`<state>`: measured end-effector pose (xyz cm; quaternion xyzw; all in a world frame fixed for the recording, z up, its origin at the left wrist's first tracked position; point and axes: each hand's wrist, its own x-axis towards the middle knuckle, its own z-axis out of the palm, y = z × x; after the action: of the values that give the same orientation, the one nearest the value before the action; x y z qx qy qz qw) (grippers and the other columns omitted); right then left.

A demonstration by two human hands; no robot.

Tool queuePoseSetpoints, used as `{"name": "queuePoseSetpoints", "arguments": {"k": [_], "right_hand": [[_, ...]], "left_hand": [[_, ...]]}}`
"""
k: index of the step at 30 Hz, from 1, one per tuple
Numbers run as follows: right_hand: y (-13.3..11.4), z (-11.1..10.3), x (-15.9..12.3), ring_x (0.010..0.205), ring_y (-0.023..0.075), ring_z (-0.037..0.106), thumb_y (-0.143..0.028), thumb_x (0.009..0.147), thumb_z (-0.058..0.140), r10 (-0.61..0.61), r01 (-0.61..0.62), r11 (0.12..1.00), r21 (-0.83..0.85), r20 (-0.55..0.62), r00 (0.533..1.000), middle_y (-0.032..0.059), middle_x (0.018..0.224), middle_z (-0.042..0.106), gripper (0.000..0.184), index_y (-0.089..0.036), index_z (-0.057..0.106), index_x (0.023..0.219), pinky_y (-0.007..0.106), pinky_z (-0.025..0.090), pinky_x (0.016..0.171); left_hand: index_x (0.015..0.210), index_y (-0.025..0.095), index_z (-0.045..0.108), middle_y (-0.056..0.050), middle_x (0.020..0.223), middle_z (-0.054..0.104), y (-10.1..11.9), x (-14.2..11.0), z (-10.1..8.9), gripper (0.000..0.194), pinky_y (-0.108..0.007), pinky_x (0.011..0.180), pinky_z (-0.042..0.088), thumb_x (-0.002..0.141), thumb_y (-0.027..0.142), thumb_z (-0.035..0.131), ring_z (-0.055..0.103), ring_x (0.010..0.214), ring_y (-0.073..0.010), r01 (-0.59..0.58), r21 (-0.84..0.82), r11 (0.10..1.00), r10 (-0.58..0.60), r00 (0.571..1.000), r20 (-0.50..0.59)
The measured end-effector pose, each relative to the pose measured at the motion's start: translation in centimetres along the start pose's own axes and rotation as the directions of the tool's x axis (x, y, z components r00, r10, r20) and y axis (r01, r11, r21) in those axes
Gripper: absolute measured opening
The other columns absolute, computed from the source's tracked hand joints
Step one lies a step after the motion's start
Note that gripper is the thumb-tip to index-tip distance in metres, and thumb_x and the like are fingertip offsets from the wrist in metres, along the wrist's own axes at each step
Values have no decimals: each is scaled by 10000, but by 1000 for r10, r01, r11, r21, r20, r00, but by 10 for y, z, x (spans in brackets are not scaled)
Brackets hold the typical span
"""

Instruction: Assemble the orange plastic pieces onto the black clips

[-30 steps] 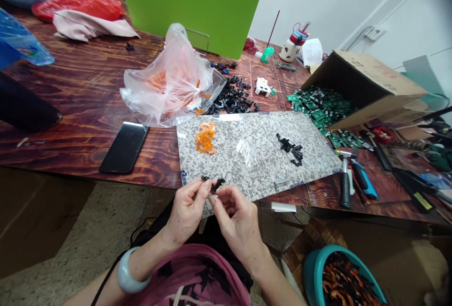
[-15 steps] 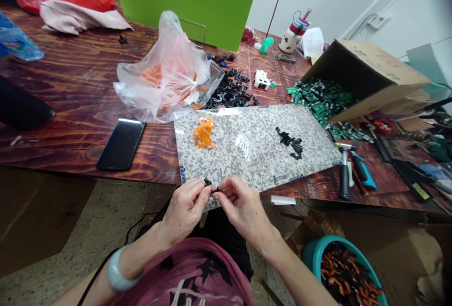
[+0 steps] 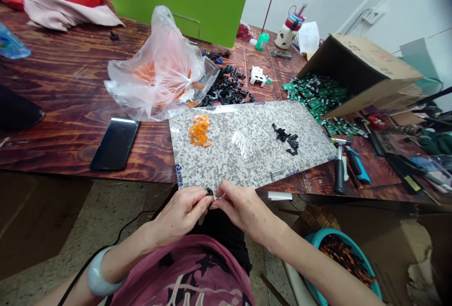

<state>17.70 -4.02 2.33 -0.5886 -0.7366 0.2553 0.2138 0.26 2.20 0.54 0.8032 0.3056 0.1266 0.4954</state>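
Observation:
My left hand (image 3: pixel 181 214) and my right hand (image 3: pixel 243 209) meet just below the near edge of a speckled grey board (image 3: pixel 247 160). Both pinch one small black plastic part (image 3: pixel 209 192) between their fingertips. On the board lie a heap of orange clips (image 3: pixel 199 131), a bunch of clear pieces (image 3: pixel 243 142) and a small pile of black parts (image 3: pixel 286 137). My left wrist wears a pale bangle (image 3: pixel 96 277).
A wooden table (image 3: pixel 70 89) carries a black phone (image 3: pixel 115 142), a clear bag of orange parts (image 3: pixel 160 70), loose black parts (image 3: pixel 229 92), a tipped cardboard box (image 3: pixel 360 75) spilling green pieces, a hammer (image 3: pixel 339 167). A teal tub (image 3: pixel 339 261) stands on the floor at right.
Both hands have drawn closer together and lower, toward my lap, with the black part still pinched between them. The view has tilted slightly left and down.

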Motion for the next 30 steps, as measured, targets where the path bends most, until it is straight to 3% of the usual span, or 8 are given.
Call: {"name": "queuePoseSetpoints", "arguments": {"k": [4,7,11,18,22,30], "right_hand": [[8,6,-2,566,99,536,-262,871,573,9,9,994,106,-170,985,-20,658,574,119,-191,519,792,188,387,542],[10,11,-4,521,86,491,-342,819,638,114,-47,969,243,-269,957,-19,674,588,187,-184,548,866,187,401,511],[7,18,-7,534,82,508,-348,761,699,208,-101,919,381,-251,945,0,747,622,294,-174,569,958,190,430,515],[1,21,-5,567,86,541,-275,785,673,260,-135,882,451,-227,939,7,745,631,221,-156,595,954,189,454,543],[-2,21,-3,588,92,552,-279,803,650,250,-129,900,416,-251,935,14,775,629,201,-160,599,955,198,465,554],[-3,24,3,615,105,546,-304,787,676,151,-56,971,233,-411,899,35,835,624,228,-170,601,956,220,473,551]], "left_hand": [[669,155,562,27,604,491,-3,3,-1,367,-227,549,336,918,352,379,432,573,-119,136,-238,962,-145,989,-20],[776,146,625,26,621,531,-5,5,1,349,-218,551,349,901,395,416,451,583,-119,182,-378,907,-226,972,-72],[835,149,650,26,623,552,-8,6,1,355,-208,530,350,884,436,448,456,569,-116,215,-442,871,-284,954,-95],[830,145,663,26,624,550,-9,5,0,350,-207,545,357,885,421,455,462,580,-115,190,-441,877,-270,954,-127],[820,139,670,25,624,538,-8,3,2,340,-207,546,359,889,392,454,457,579,-114,165,-439,883,-251,957,-145],[802,130,709,18,590,515,-7,3,4,336,-203,514,363,869,368,481,462,572,-119,110,-425,898,-217,953,-213]]}}
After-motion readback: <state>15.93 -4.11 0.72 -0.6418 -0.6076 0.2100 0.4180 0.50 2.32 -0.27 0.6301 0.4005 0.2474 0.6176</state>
